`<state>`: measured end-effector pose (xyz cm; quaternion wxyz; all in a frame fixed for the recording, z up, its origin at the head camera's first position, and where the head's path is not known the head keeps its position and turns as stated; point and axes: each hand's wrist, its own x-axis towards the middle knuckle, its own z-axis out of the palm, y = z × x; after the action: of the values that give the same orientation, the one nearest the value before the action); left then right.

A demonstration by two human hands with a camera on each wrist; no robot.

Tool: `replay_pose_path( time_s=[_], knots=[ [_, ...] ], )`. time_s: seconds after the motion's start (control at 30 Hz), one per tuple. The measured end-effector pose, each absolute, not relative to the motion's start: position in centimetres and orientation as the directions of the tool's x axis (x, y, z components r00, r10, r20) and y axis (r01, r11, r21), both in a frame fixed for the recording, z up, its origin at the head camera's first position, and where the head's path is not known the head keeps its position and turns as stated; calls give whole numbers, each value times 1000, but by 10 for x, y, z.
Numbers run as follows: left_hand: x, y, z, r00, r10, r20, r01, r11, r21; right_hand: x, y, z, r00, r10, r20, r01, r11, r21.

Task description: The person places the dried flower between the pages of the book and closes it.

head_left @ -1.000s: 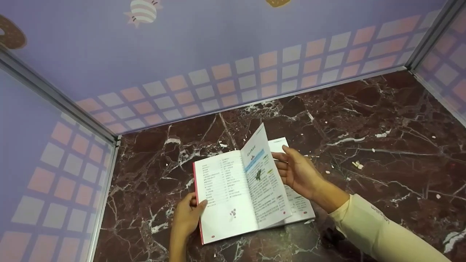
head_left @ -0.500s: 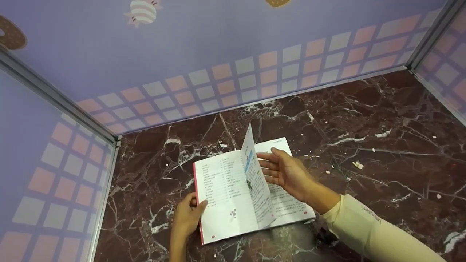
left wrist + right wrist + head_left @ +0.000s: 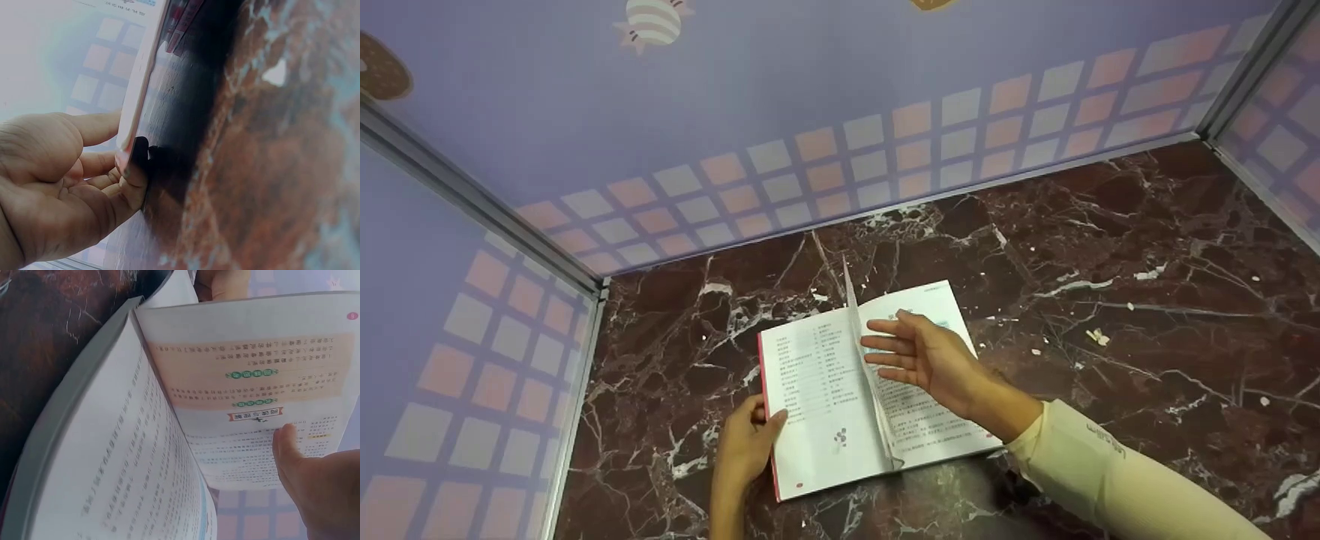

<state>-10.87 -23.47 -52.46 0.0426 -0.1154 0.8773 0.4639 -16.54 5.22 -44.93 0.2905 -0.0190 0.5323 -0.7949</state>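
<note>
Open book [image 3: 825, 457] noted on the dark marbled desk [image 3: 1117, 300], its outer left edge pinched by the left hand [image 3: 746, 446] between thumb on top and fingers beneath. One page [image 3: 253, 391] is stood nearly upright at the spine, backed by the right hand [image 3: 926, 360], whose fingers are straight and slightly spread; nothing is pinched there.

Risk, as judged: with only flat support given, the page could be let slip back to the right if the hand were withdrawn early. It could be creased near the spine if pushed too hard. The book could be skewed if the left grip were loosened.

No containers seen; pale scraps [image 3: 1098, 338] are scattered across the desk.
</note>
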Motion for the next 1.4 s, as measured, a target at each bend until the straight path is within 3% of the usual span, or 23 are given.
replay_pose_path(
  time_s=[1.4],
  knots=[
    [-108,-236,-524,-983,-132,-124,-178,568,803,-145,24,-480,-790,-461,-403,539,-212,-815]
  ],
)
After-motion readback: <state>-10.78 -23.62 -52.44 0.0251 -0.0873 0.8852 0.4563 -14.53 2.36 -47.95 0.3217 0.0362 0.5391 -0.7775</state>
